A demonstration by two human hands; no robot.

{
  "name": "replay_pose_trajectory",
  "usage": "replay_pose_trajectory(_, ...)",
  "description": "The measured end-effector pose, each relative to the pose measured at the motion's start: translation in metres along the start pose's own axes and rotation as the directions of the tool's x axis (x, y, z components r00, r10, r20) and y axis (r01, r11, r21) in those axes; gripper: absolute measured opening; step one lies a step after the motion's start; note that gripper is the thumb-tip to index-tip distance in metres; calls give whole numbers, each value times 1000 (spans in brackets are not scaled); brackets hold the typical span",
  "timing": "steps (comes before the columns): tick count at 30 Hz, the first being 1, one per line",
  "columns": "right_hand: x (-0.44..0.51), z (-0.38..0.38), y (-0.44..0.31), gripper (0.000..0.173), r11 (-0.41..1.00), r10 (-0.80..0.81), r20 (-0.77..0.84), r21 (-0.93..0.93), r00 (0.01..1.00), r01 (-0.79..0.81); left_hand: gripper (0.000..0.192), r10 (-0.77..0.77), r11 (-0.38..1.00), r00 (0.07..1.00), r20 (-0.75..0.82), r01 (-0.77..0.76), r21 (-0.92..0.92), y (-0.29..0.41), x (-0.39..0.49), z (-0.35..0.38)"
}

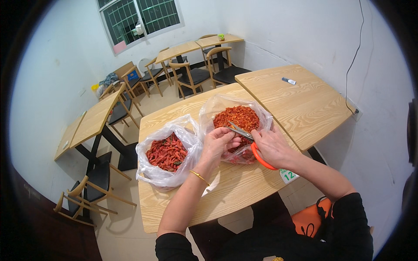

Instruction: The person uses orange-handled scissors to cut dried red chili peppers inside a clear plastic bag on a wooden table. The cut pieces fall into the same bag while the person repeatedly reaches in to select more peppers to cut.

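My right hand (272, 146) grips scissors (259, 153) with orange handles, their blades parted and pointing left over a clear plastic bag (209, 112). Chopped dried red chili (240, 115) fills this bag. Close to the blades, the fingertips of my left hand (222, 138) are bent together; whatever they may pinch is too small to make out. A gold-coloured bangle (200, 177) circles the left wrist. Left of that hand stands a second, whitish plastic bag (152, 177), its mouth spread wide around whole dried red chilies (166, 153).
Both bags rest on a wooden table (238, 192). A second table (294, 104) adjoins it at right, bearing a small packet-like item (289, 81). A printed card (289, 175) lies at the near edge. An orange seat (298, 218) with a black cable is beside me. Chairs (192, 75) stand beyond.
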State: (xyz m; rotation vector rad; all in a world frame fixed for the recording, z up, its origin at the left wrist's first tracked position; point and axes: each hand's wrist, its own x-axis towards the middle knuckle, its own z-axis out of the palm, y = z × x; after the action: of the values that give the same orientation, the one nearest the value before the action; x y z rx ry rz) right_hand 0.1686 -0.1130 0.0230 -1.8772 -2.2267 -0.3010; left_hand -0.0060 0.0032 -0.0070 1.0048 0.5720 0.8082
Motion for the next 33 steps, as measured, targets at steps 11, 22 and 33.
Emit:
replay_pose_trajectory(11, -1, 7, -4, 26, 999, 4, 0, -40, 1000, -4, 6, -22, 994, 999, -44, 27, 101, 3, -6, 8)
replay_pose_trajectory(22, -2, 8, -10, 16, 1000, -18, -71, 3, 997, 19, 6, -10, 990, 999, -33, 14, 140, -1, 0, 1)
replay_pose_trajectory(33, -4, 3, -2, 21, 999, -5, -39, -34, 999, 3, 8, -14, 997, 998, -57, 18, 72, 2, -3, 5)
